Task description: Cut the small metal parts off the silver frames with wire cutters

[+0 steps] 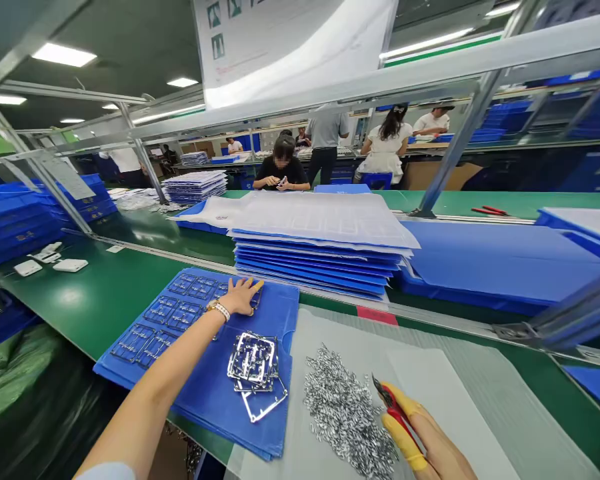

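My left hand [239, 297] reaches to the far right of a blue sheet [260, 427]. Its fingers are spread, some in yellow finger cots, over a thin metal frame [257, 300] lying there, which they partly cover. Similar metal frames [184, 315] lie in rows to the left, some hidden by my forearm. Nearer me, several more are loosely stacked [253, 360] on the sheet. At lower right my right hand [420, 433], with yellow cots on thumb and finger, is closed round red-handled nippers [391, 400]. Their jaws point toward a heap of small metal pieces [343, 407].
Behind the blue sheet rises a tall stack of blue and white sheets [320, 247]. A metal rail and post [453, 143] cross the bench. Blue trays [495, 260] stand at right. White parts [70, 265] lie at left. A person [283, 167] sits opposite, with others farther back.
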Demonstrator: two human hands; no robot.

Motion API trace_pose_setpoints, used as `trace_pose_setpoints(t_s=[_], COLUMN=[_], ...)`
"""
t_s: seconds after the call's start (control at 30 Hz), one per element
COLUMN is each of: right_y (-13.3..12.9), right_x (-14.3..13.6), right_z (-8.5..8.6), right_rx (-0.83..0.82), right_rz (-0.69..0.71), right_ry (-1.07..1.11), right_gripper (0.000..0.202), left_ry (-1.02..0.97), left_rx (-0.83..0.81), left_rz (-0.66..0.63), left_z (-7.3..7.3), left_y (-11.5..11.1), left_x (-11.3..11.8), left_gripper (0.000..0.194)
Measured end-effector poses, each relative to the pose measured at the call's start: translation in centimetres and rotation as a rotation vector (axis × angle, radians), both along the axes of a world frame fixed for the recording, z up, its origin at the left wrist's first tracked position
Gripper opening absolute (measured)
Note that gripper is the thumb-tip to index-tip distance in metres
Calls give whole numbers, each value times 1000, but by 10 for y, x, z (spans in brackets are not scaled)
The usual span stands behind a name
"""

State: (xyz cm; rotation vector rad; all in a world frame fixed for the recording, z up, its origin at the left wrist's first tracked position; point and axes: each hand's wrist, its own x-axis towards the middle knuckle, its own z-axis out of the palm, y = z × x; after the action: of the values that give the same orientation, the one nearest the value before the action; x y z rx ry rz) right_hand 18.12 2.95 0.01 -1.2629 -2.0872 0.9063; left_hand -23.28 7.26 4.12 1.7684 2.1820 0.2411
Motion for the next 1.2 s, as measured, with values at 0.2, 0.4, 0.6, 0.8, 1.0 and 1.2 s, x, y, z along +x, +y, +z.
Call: trace_pose_setpoints(t_s=[0.2,0.4,0.6,0.8,1.0,1.2], right_y=[-4,-3,-11,-17,-12,-11], right_x=[15,5,-9,-26,-44,-48], right_z=[-2,6,23,30,32,34], right_rx=[-87,-82,115,382,320,315], right_rz=[-147,-138,-97,-71,-67,-29], right_ry=[7,0,-64,-282,-471,-475], right_gripper=[48,38,35,31,26,27], left_ry=[-282,-1630,-2268,-2264,-2263,-2203], left_rx=[175,365,53,-28,-14,41], left_rz=[-19,43,94,254,274,297], left_z=[4,15,7,-26,-38,-44], left_y=[-2,-43,-63,-56,-57,-58], left_x=[7,82,188,237,240,238], left_gripper=[88,65,68,54,49,50])
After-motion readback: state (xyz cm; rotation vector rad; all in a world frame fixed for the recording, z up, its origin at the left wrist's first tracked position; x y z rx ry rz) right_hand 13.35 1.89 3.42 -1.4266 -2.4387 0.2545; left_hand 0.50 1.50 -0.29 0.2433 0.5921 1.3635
